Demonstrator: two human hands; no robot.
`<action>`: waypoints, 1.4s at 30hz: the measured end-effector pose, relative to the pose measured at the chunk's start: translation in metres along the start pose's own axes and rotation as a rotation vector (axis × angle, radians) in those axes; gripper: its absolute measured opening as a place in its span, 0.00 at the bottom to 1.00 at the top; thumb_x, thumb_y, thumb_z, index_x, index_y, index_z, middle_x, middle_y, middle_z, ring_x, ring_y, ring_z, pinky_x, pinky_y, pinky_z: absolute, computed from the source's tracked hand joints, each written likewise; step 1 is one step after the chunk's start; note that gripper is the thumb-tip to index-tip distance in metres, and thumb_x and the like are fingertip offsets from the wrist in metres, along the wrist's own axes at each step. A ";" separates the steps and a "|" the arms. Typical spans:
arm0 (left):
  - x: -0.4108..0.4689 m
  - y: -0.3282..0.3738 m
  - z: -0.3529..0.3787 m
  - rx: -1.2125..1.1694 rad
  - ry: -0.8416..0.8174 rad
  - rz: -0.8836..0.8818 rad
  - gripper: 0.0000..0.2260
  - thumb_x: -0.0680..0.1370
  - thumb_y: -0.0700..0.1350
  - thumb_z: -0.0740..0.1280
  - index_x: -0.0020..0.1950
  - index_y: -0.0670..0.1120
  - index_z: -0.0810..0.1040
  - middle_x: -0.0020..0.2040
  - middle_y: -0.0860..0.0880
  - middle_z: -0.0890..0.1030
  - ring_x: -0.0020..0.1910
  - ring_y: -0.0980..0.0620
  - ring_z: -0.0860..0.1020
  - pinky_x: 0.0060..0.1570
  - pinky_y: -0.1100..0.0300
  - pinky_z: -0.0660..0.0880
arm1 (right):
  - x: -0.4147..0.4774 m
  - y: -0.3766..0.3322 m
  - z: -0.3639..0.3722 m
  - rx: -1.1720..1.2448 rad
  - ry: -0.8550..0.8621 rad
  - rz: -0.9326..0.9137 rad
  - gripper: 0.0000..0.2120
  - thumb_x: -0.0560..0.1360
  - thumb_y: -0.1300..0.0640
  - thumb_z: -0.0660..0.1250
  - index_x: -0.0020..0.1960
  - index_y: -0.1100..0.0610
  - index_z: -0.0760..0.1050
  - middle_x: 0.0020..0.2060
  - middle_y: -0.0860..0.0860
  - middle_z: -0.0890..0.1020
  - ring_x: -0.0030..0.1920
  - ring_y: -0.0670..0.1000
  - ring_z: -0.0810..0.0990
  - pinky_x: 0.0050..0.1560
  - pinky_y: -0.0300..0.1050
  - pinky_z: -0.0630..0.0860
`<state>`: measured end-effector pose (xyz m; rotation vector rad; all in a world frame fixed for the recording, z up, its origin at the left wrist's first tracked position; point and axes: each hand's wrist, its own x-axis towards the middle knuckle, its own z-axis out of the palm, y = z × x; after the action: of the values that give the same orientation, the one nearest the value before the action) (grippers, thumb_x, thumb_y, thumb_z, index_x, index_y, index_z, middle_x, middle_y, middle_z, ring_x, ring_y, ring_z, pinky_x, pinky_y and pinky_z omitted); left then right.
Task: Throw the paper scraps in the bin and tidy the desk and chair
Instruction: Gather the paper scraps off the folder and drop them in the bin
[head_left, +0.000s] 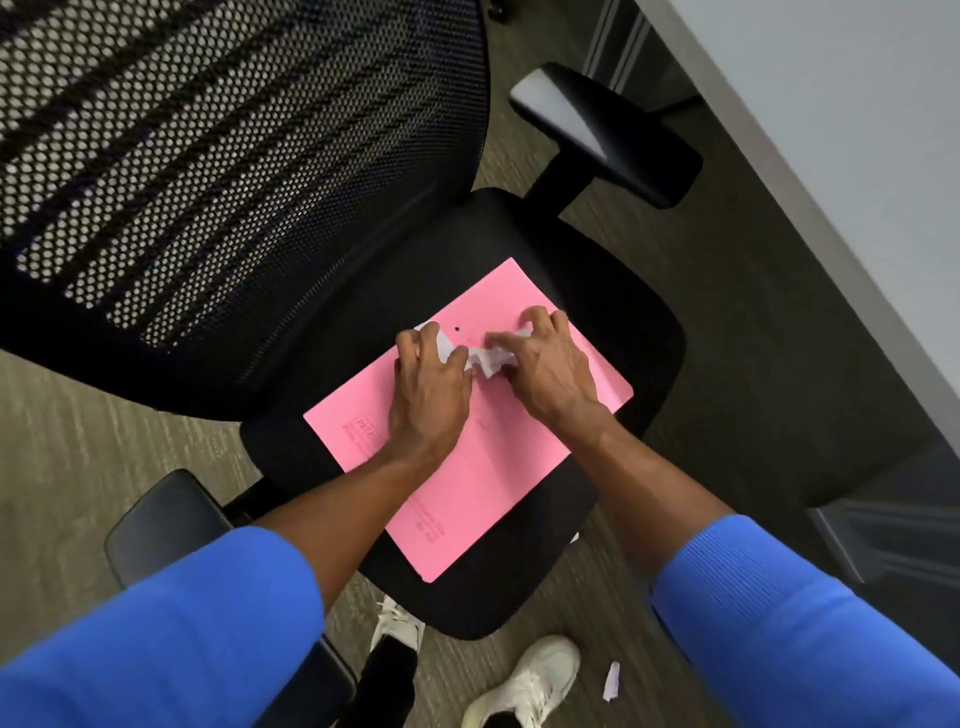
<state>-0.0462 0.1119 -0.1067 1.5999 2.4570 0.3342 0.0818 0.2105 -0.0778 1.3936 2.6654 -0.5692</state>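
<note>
A black office chair (613, 291) with a mesh back stands in front of me. A pink folder (493, 467) lies flat on its seat. White crumpled paper scraps (485, 358) sit on the folder between my hands. My left hand (428, 387) curls its fingers around the scraps from the left. My right hand (545, 358) pinches them from the right. One more white scrap (612, 680) lies on the carpet near my right shoe.
A grey desk (852, 171) runs along the right edge, close to the chair's far armrest (602, 130). The near armrest (166, 514) is at the lower left. My white shoes (524, 686) stand on the carpet under the seat's front edge.
</note>
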 end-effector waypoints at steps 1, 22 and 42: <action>-0.001 -0.001 0.001 -0.022 0.010 0.001 0.12 0.83 0.47 0.70 0.64 0.45 0.84 0.72 0.43 0.72 0.66 0.44 0.71 0.64 0.52 0.79 | -0.003 0.002 0.001 0.011 0.025 0.004 0.17 0.81 0.52 0.71 0.69 0.48 0.81 0.67 0.56 0.73 0.65 0.58 0.70 0.45 0.50 0.75; -0.022 0.010 -0.020 -0.360 0.194 -0.080 0.18 0.77 0.31 0.73 0.66 0.42 0.80 0.61 0.44 0.80 0.54 0.49 0.79 0.50 0.56 0.82 | -0.105 0.060 0.039 0.478 0.361 0.323 0.08 0.74 0.60 0.78 0.52 0.53 0.89 0.52 0.50 0.83 0.54 0.52 0.80 0.53 0.40 0.74; -0.030 0.040 -0.006 -0.287 -0.327 0.268 0.33 0.75 0.36 0.76 0.78 0.50 0.73 0.83 0.50 0.64 0.60 0.42 0.81 0.54 0.57 0.81 | -0.117 0.057 0.046 0.417 0.369 0.208 0.10 0.73 0.58 0.80 0.54 0.55 0.89 0.72 0.53 0.73 0.54 0.48 0.80 0.49 0.44 0.83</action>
<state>-0.0013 0.0998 -0.0889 1.7009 1.8666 0.4063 0.1912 0.1331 -0.1087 2.0391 2.7162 -0.9710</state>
